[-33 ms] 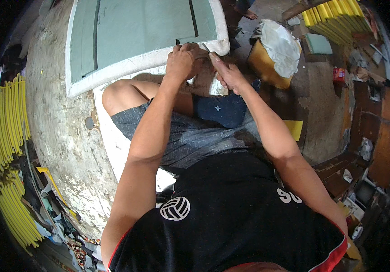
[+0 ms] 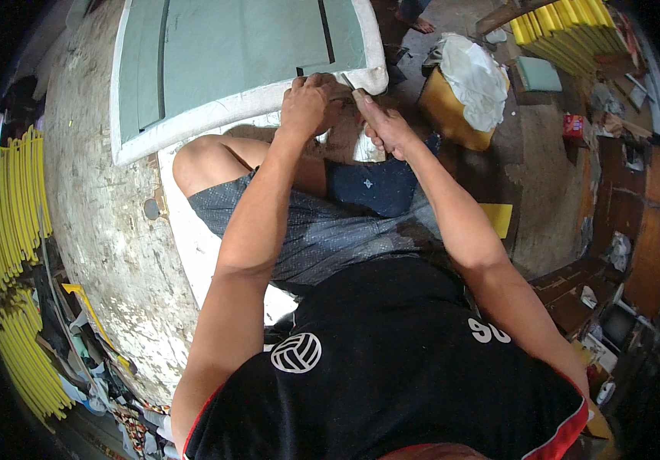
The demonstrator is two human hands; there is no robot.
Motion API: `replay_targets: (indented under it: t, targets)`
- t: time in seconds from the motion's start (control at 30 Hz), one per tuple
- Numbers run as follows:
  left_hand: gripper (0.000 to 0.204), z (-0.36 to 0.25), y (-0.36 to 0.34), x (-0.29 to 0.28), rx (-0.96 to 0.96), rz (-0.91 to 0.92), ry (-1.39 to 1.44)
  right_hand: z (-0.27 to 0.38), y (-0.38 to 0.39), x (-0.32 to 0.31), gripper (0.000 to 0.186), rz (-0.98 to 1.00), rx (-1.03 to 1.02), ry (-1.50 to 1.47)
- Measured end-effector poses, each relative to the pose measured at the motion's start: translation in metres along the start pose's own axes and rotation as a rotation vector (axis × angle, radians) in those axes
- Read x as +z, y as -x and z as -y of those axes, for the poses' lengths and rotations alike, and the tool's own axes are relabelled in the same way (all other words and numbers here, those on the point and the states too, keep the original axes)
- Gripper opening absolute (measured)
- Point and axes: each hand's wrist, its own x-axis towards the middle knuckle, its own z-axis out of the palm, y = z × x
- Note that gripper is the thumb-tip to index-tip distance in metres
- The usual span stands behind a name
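Note:
A pale green panel [image 2: 238, 46] with a thick white padded border [image 2: 230, 112] and dark slots lies beyond my crossed legs. My left hand [image 2: 308, 103] is closed over the near border, fingertips curled onto its top; its thumb side is in shadow. Just to the right, my right hand [image 2: 388, 129] grips a slim hand tool [image 2: 348, 80] with a thin metal shaft. The tool's tip points up and left, at the border close to the panel's near right corner. Whether it touches the fabric I cannot tell.
A tan box-like stool [image 2: 439, 102] with a white plastic bag [image 2: 474, 80] on it stands to the right. Stacked yellow strips [image 2: 14, 207] line the left side. A yellow stack [image 2: 567, 34] and a green-topped block [image 2: 538, 74] lie at far right. Another person's foot [image 2: 419, 23] shows at the top.

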Motion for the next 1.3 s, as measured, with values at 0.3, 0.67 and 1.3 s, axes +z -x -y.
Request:
replay_targets:
  t: [0.3,0.67,1.3]
  targets:
    - [0.049,-0.003,0.000,-0.006,0.014,-0.012,-0.007,-0.010,-0.010,-0.010,0.071,0.310,0.158,-0.440]
    - [0.047,0.012,-0.001,0.011,0.065,-0.075,-0.040,-0.027,-0.038,0.025,0.078,-0.424,-0.101,0.224]
    - [0.059,-0.016,-0.024,0.023,0.080,-0.252,0.004,-0.045,0.075,-0.015,0.051,-0.408,-0.307,-0.128]
